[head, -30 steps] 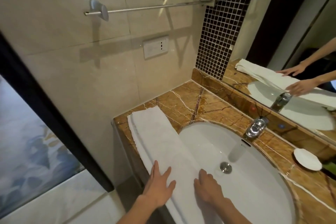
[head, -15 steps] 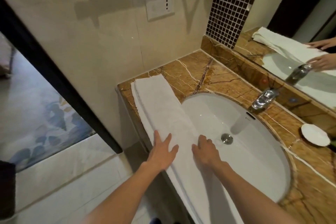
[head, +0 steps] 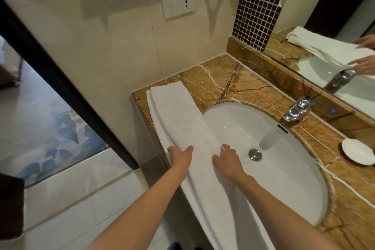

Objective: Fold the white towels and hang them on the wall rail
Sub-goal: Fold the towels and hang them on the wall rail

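Towel: a white towel (head: 182, 119), folded into a long narrow strip, lies along the front left of the counter, from the wall corner past the sink's left rim and off the lower edge of view.
Left hand (head: 179, 158): grips the towel's outer edge, thumb on top and fingers bent over the side.
Right hand (head: 227, 161): at the towel's inner edge beside the bowl, fingers bent, pinching a small raised fold.
Counter (head: 219, 85): brown marble with pale veins, with a low marble ledge at the back.
Sink (head: 284, 178): a white oval bowl set into the counter, with a metal drain (head: 255, 154) and a chrome tap (head: 298, 108) behind it.
Dish (head: 358, 151): small, white, on the counter to the right of the tap.
Wall (head: 101, 46): beige tiles with a white socket plate (head: 178, 3); a dark mosaic strip (head: 255, 6) meets the mirror (head: 334, 16), which reflects the towel and both hands.
Room: a black door frame (head: 60, 79) on the left, pale floor tiles (head: 71, 199) below, and a blue-patterned floor (head: 50, 128) beyond.
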### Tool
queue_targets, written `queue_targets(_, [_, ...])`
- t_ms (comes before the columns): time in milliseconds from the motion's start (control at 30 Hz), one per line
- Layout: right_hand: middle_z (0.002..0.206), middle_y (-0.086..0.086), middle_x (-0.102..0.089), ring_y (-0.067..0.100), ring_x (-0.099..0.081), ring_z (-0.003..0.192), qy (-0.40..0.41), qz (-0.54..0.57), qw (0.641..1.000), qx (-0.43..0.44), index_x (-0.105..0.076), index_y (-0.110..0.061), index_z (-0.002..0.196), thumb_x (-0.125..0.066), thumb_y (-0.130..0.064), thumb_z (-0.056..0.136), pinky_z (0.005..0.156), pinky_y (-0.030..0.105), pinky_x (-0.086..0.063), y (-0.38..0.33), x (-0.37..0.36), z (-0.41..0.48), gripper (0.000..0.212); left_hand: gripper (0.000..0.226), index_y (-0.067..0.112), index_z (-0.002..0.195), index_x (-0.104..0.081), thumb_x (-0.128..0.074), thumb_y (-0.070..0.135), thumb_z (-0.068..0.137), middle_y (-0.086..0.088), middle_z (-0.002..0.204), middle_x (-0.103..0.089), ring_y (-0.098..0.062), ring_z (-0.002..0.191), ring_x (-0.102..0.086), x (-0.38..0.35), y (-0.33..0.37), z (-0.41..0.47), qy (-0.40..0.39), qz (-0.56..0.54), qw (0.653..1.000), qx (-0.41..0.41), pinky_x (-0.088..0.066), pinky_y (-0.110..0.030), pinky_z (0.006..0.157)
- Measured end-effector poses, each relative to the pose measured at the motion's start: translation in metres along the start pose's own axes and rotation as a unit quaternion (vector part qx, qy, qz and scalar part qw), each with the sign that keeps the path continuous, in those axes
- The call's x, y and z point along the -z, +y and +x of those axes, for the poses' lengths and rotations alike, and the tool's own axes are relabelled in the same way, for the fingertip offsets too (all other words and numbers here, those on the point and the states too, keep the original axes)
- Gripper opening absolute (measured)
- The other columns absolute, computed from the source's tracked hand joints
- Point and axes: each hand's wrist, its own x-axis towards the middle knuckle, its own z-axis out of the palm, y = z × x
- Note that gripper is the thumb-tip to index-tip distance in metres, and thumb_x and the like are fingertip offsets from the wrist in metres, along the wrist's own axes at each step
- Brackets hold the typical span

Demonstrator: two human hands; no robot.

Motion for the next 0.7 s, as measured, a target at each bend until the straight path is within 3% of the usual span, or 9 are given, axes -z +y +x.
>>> queue_targets(67, [0.132,0.017,-0.045,0.034,-0.044,0.123,-0.018,0.003,1.0,-0.007,-0.034,-0.007,0.138,-0.051,-0.034,0.092,0.101,0.039,-0.037,0.0,0.002,0.003,0.057,0.062,-0.001,0.134,-0.039,-0.067,0.025,0.085,-0.015,0.127,-0.055,-0.033,0.109,-0.057,-0.001,0.001,0.005,-0.009,-0.041,0.997,0.065,-0.049,-0.044,0.096])
queue_targets(133, [0.133,0.018,-0.046,0.034,-0.045,0.123,-0.033,0.007,0.999,-0.009,-0.034,-0.005,0.137,-0.051,-0.033,0.092,0.1,0.037,-0.037,0.0,0.004,0.004,0.056,0.056,-0.002,0.13,-0.046,-0.069,0.023,0.085,-0.017,0.122,-0.059,-0.033,0.105,-0.06,-0.001,0.002,0.008,-0.02,-0.069,0.994,0.08,-0.05,-0.043,0.093])
queue_targets(300, [0.131,0.014,-0.051,0.03,-0.048,0.12,-0.038,0.036,0.999,0.005,-0.035,-0.008,0.137,-0.05,-0.035,0.092,0.099,0.036,-0.039,-0.006,0.013,0.006,0.055,0.04,0.0,0.124,-0.05,-0.064,0.014,0.089,-0.013,0.114,-0.063,-0.028,0.098,-0.063,-0.004,0.011,0.005,-0.069,-0.099,0.992,0.045,-0.053,-0.036,0.085])
queue_targets(467, [0.149,0.013,-0.037,0.028,-0.038,0.135,-0.044,0.086,0.995,0.019,-0.022,-0.011,0.149,-0.045,-0.038,0.097,0.106,0.033,-0.032,-0.02,0.026,0.007,0.063,0.037,0.006,0.128,-0.05,-0.058,0.012,0.092,-0.008,0.115,-0.064,-0.025,0.1,-0.064,-0.012,0.038,-0.005,-0.122,-0.091,0.988,-0.013,-0.055,-0.039,0.085])
queue_targets(533, [0.149,0.012,-0.037,0.027,-0.038,0.136,-0.034,0.124,0.991,0.017,-0.025,-0.013,0.149,-0.041,-0.042,0.098,0.107,0.033,-0.031,-0.03,0.035,0.009,0.061,0.034,0.006,0.127,-0.051,-0.056,0.009,0.093,-0.009,0.114,-0.065,-0.025,0.1,-0.064,-0.014,0.055,-0.011,-0.145,-0.094,0.984,-0.05,-0.055,-0.037,0.082])
queue_targets(633, [0.128,0.012,-0.059,0.029,-0.056,0.115,-0.026,0.23,0.973,-0.023,-0.046,-0.01,0.134,-0.033,-0.048,0.099,0.102,0.04,-0.042,-0.051,0.05,0.017,0.054,0.03,0.005,0.123,-0.053,-0.055,0.006,0.093,-0.012,0.115,-0.065,-0.026,0.1,-0.065,-0.015,0.086,-0.019,-0.165,-0.088,0.977,-0.098,-0.055,-0.039,0.082])
queue_targets(700, [0.099,0.011,-0.068,0.027,-0.064,0.089,-0.041,0.321,0.944,-0.064,-0.053,-0.008,0.12,-0.028,-0.05,0.1,0.08,0.036,-0.05,-0.069,0.064,0.018,0.053,0.02,0.008,0.111,-0.057,-0.055,0.003,0.092,-0.014,0.113,-0.065,-0.028,0.099,-0.066,-0.012,0.108,-0.029,-0.18,-0.09,0.972,-0.118,-0.055,-0.042,0.084])
